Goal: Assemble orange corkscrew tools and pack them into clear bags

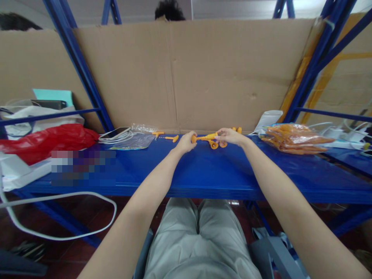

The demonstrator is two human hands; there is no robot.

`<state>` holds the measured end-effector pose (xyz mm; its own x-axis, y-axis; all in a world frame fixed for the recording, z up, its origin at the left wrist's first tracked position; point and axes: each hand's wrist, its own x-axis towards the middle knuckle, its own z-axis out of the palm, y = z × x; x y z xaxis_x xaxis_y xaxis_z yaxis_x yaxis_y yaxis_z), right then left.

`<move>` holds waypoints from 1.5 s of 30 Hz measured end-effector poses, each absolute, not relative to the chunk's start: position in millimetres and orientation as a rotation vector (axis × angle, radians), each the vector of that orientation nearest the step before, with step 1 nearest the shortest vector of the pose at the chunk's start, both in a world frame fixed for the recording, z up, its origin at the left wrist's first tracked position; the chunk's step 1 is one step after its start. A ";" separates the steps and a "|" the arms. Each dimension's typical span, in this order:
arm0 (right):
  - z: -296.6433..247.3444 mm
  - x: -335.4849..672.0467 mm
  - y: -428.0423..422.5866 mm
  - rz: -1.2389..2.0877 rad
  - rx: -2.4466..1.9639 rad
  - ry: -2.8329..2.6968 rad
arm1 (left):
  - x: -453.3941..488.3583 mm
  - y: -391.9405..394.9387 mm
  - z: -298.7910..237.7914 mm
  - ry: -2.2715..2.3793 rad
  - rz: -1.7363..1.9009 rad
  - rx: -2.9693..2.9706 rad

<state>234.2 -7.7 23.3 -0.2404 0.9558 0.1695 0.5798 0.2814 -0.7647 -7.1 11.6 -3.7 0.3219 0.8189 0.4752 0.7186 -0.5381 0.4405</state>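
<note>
Near the back of the blue shelf, my left hand (186, 142) has its fingers closed at an orange rounded end of a yellow-orange plastic piece (207, 137). This piece has a ribbed stem and a thicker body, lying roughly level between my hands. My right hand (231, 136) pinches its other end. Below the body are two orange cup-like round parts, one (214, 145) beside the other (223, 143), close to my right fingers. More orange round parts (239, 130) show behind my right hand. Left of my left hand lie small orange handled parts (175, 138) joined by a thin link.
A clear plastic bag (133, 142), a phone (116, 132) and a coiled white cable lie to the left, beside a red plastic bag (55, 140). At right is an orange packaged bundle (293, 137). Cardboard (221, 73) stands behind, between blue posts (84, 69); two heads show above it.
</note>
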 end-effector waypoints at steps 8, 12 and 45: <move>24.0 230.1 -9.3 0.780 -1.489 -1.875 | -7.4 10.5 -3.2 1.426 1.033 2.451; 20.1 232.7 -7.5 0.799 -1.398 -1.892 | -8.3 10.1 -2.6 1.431 1.026 2.459; 19.9 227.4 -10.7 0.943 -1.402 -1.833 | -9.1 20.0 -9.3 1.314 1.139 2.392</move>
<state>227.4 -10.7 19.9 -0.2288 0.9715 0.0617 0.5144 0.1745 -0.8396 -9.1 20.0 -9.3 0.3144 0.7833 0.5363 0.6421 -0.5916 0.4876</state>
